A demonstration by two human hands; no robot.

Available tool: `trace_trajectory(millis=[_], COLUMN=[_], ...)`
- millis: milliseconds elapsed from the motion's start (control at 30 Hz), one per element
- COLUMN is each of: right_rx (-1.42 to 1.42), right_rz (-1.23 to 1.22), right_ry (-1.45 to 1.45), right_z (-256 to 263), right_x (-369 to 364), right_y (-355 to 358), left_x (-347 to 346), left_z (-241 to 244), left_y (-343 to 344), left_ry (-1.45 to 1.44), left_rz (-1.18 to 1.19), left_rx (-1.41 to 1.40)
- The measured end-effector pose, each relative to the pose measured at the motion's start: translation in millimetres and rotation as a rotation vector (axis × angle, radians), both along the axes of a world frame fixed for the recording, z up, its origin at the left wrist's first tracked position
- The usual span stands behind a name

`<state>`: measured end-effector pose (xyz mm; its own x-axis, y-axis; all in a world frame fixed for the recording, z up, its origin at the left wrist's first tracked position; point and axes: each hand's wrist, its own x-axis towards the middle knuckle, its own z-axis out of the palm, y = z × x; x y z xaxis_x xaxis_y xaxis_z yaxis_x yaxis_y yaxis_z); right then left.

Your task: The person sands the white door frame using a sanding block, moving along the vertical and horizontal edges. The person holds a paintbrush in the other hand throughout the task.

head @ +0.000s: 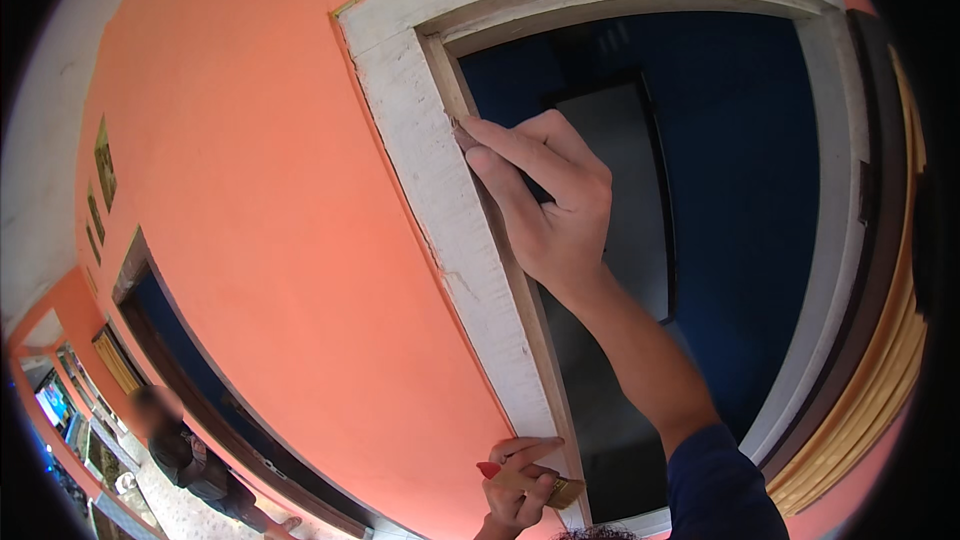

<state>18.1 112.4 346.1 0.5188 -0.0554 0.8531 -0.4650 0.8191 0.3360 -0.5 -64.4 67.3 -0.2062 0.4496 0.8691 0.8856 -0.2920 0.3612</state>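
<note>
My right hand (562, 187) is raised against the inner edge of a white-painted door frame (450, 210). Between its thumb and fingers it pinches a small brown piece (465, 138), perhaps folded sandpaper, pressed to that edge. Lower down, my left hand (517, 491) is beside the same jamb and grips a paintbrush (564, 493). The brush's bristles point right and a red part shows at the other end. One finger of this hand reaches across the face of the jamb. The frame's white surface looks rough and scuffed, with a crack along the wall joint.
An orange wall (300, 240) lies left of the frame. Through the opening is a dark blue room with a grey panel (615, 165). A yellow curtain (862, 405) hangs at right. A person (195, 457) stands at lower left, near another doorway (217, 397).
</note>
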Motion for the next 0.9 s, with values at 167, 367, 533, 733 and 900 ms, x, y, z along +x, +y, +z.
trace_trajectory(millis=[167, 367, 533, 733, 900], right_rx=[0.006, -0.062, 0.003, -0.113, -0.064], right_rz=[-0.028, 0.048, -0.031, 0.032, -0.048], right_ry=[0.036, -0.127, 0.01, -0.191, -0.13], right_z=[54.8, -15.3, 61.6, -44.7, -7.4], right_x=[1.0, 5.3, 3.2, 16.5, 16.5], right_y=[1.9, -3.3, 0.2, -13.0, -8.9], left_x=[3.0, 2.8, 3.7, 2.7, 6.7], left_z=[-2.4, -3.7, -3.6, -1.2, 2.3], left_y=[0.9, 2.7, 4.4, 6.1, 7.9], left_ry=[0.017, 0.025, 0.083, 0.079, 0.111], left_rz=[0.011, 0.032, 0.064, 0.059, 0.083], left_rx=[0.022, 0.023, 0.041, 0.039, 0.045])
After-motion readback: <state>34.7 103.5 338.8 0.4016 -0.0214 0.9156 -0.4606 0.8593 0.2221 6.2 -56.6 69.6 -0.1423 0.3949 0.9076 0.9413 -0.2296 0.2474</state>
